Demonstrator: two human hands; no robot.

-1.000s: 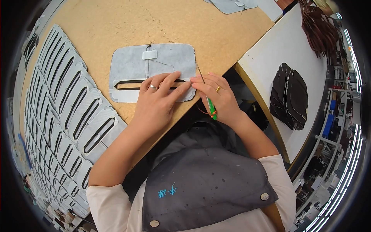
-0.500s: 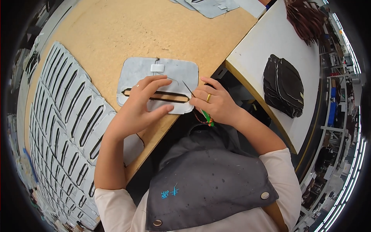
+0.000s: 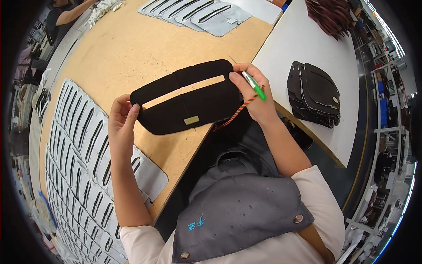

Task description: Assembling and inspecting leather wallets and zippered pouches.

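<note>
A black fabric panel [image 3: 204, 103] with rounded corners, a long slot cut through it and a small yellowish label is held up over the tabletop. My left hand [image 3: 121, 119] pinches its left end, thumb on the near face. At the upper right corner, my right hand [image 3: 255, 94] grips the panel between thumb and fingers. Tucked in that same hand is a slim tool with a green and white handle [image 3: 254, 84]. An orange and black twisted cord [image 3: 237, 112] hangs from it. The panel's far face is hidden.
Rows of overlapping grey slotted panels [image 3: 83, 167] cover the table's left side; more panels [image 3: 220, 20] lie at the far edge. On the white table [image 3: 281, 55] at right sit a stack of black panels [image 3: 313, 94] and a brown bundle [image 3: 327, 17]. Another person's arm [image 3: 72, 13] shows far left.
The panel lay grey side up on the table; now it is lifted with its black side showing, a hand at each end. My left hand has moved left and my right hand up.
</note>
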